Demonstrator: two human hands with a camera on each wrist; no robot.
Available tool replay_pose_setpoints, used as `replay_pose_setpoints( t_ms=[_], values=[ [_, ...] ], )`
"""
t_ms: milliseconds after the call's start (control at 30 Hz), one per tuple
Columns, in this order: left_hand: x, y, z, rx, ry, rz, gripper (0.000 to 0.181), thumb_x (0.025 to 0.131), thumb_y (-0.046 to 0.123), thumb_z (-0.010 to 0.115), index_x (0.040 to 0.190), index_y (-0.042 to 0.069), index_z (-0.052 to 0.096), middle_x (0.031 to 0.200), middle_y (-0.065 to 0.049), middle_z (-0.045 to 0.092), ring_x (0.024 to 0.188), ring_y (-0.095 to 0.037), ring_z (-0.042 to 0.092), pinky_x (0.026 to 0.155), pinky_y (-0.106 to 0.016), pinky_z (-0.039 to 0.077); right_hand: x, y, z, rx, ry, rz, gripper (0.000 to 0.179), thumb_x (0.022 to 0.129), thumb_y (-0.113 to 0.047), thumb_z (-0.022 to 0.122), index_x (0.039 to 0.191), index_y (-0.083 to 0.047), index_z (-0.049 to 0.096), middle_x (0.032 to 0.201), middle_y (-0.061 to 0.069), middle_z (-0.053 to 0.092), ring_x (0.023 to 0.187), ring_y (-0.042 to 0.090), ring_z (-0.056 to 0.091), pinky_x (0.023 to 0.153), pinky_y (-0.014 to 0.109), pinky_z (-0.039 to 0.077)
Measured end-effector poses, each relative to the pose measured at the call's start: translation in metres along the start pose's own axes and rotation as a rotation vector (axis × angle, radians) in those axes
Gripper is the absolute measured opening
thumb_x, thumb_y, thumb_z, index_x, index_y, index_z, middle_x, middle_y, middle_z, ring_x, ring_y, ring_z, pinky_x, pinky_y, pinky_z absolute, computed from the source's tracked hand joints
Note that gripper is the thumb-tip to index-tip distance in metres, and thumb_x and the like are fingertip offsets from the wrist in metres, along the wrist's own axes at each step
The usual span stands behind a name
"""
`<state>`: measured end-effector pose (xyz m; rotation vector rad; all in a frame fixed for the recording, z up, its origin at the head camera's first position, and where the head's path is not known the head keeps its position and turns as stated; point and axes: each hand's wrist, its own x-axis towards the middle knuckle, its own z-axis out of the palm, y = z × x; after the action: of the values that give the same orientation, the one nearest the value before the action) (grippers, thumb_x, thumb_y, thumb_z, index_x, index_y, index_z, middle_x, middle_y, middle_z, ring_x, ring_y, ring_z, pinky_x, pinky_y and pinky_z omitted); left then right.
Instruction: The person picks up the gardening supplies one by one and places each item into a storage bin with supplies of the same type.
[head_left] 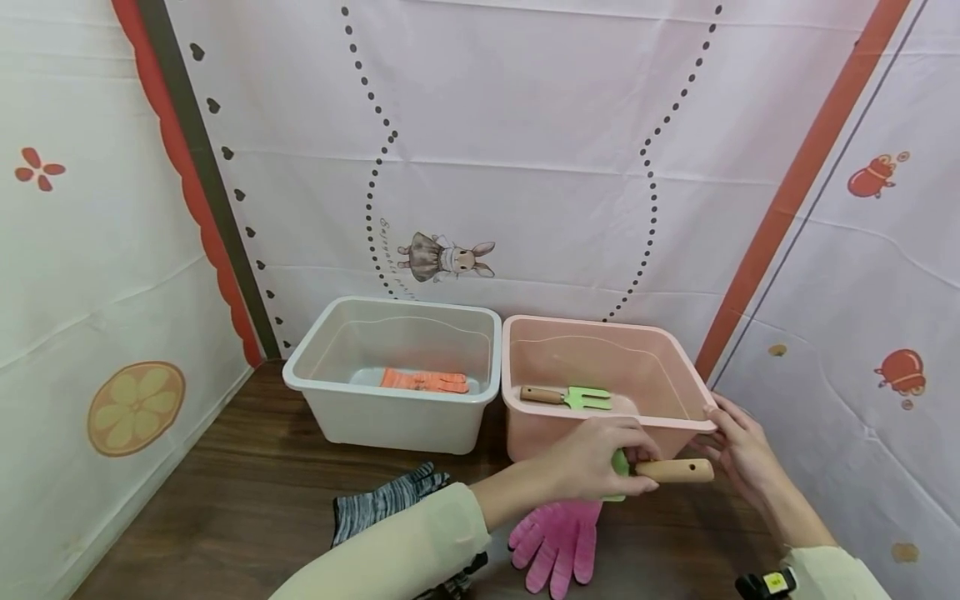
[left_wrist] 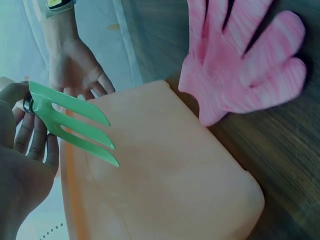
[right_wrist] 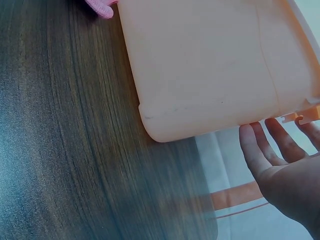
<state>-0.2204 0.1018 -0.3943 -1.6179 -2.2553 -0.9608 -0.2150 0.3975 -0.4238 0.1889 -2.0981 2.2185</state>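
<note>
My left hand [head_left: 603, 458] pinches a green hand fork [left_wrist: 75, 120] near its neck, and the fork's light wooden handle [head_left: 678, 471] points right. Its three tines stand before the front wall of the pink bin [left_wrist: 165, 165]. At that bin's right front corner, my right hand [head_left: 746, 450] touches the rim and outer side with fairly straight fingers [right_wrist: 255, 147]. A second green fork with a brown wooden handle [head_left: 542, 395] lies inside the pink bin. Below my left hand a pink glove [head_left: 558, 542] lies on the table.
A grey-white bin [head_left: 390, 417] stands left of the pink one, with an orange glove [head_left: 423, 381] inside. Grey-black gloves [head_left: 386, 504] lie on the dark wooden table [head_left: 225, 500], partly behind my left sleeve. Printed cloth walls [head_left: 525, 100] enclose the table's back and sides.
</note>
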Motion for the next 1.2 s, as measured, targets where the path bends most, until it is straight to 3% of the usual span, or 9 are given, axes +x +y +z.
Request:
replay_pose_setpoints(
  t_ms=[100, 333, 433, 733, 1200],
  values=[
    [-0.004, -0.003, -0.005, 0.005, 0.008, 0.006, 0.022, 0.094, 0.028, 0.084, 0.111, 0.019, 0.075, 0.098, 0.015, 0.059, 0.088, 0.009, 0.053, 0.082, -0.001, 0.043, 0.000, 0.001, 0.000, -0.007, 0.005, -0.002, 0.033, 0.115, -0.020, 0.047, 0.148, -0.018, 0.050, 0.118, -0.015, 0.072, 0.103, 0.005, 0.072, 0.082, 0.029, 0.064],
    [-0.008, -0.007, -0.018, 0.012, -0.007, -0.021, 0.024, 0.094, 0.027, 0.084, 0.114, 0.017, 0.076, 0.098, 0.013, 0.062, 0.088, 0.004, 0.057, 0.080, -0.002, 0.045, 0.000, 0.002, 0.001, -0.008, 0.035, 0.020, 0.025, 0.114, -0.020, 0.048, 0.135, -0.030, 0.059, 0.116, -0.017, 0.071, 0.100, 0.004, 0.071, 0.082, 0.027, 0.063],
    [-0.008, -0.007, -0.022, 0.020, -0.007, -0.017, 0.023, 0.094, 0.027, 0.084, 0.114, 0.017, 0.076, 0.099, 0.011, 0.062, 0.089, 0.005, 0.057, 0.081, -0.002, 0.045, 0.000, 0.000, 0.001, -0.009, 0.038, 0.020, 0.025, 0.114, -0.020, 0.049, 0.136, -0.028, 0.058, 0.116, -0.016, 0.072, 0.099, 0.005, 0.072, 0.081, 0.026, 0.063],
    [-0.005, -0.008, -0.027, 0.021, -0.006, 0.009, 0.021, 0.095, 0.025, 0.083, 0.112, 0.016, 0.076, 0.102, 0.009, 0.064, 0.089, 0.006, 0.056, 0.082, -0.003, 0.046, 0.000, -0.002, 0.001, -0.030, 0.038, 0.030, 0.028, 0.114, -0.022, 0.049, 0.141, -0.026, 0.055, 0.115, -0.017, 0.072, 0.099, 0.004, 0.072, 0.081, 0.025, 0.062],
    [0.003, -0.007, -0.034, 0.045, 0.005, 0.009, 0.021, 0.096, 0.027, 0.082, 0.113, 0.017, 0.076, 0.103, 0.011, 0.065, 0.091, 0.005, 0.056, 0.083, -0.004, 0.047, 0.001, -0.001, 0.000, 0.023, 0.036, 0.033, 0.023, 0.114, -0.020, 0.049, 0.123, -0.034, 0.064, 0.112, -0.012, 0.074, 0.096, 0.005, 0.072, 0.076, 0.027, 0.062]
  ],
)
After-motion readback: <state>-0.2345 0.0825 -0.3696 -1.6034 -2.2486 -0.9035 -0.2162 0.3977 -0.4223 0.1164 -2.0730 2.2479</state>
